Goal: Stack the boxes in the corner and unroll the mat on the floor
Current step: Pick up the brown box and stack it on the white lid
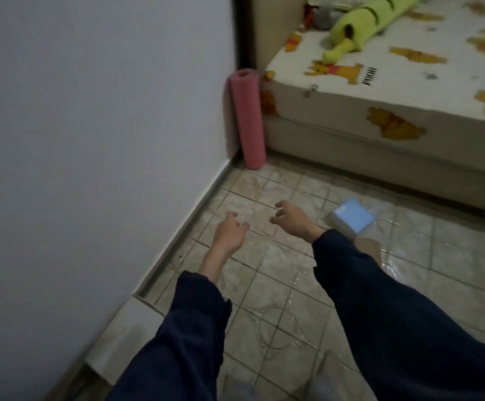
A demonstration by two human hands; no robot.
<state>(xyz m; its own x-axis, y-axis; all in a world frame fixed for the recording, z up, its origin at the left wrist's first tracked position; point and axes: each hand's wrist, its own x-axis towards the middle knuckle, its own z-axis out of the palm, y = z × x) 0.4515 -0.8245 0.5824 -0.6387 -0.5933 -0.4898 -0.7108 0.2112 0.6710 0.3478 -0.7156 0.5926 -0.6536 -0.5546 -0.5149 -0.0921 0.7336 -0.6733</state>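
Both hands empty. My left hand [231, 231] hangs over the tiled floor [279, 285] near the baseboard, fingers loosely curled, gripping nothing. My right hand [292, 217] is beside it, a little further forward, fingers spread and half bent, also holding nothing. Dark blue sleeves [380, 299] cover both forearms.

Rolled pink foam mat [247, 120]: stands upright on end in the corner, leaning against the white wall [91, 111], just beside the foot of the bed with the cartoon-bear printed sheet [394, 91]. Well ahead of both hands. Not yet unrolled.

Pale blue box with a glossy top [352, 217]: on the floor to the right of my right hand, partly hidden by the right sleeve. A brown cardboard surface [368, 248] shows just below it; I cannot tell whether that is a second box. Nothing is stacked in the corner yet.

Handling judgement, mat: foam, so light and soft, squashes under a tight grip, likely springy and inclined to curl back once laid out. Best taken around the mid-length of the roll with one hand, tipped down to the floor, then the loose outer edge pinned while the roll is pushed away. Where the loose edge lies is not visible from here.

Handling judgement, blue box: looks small and light; the glossy surface may be slippery, so hold it by opposite side faces.

A green plush toy [365, 21] lies on the bed, clear of the work.
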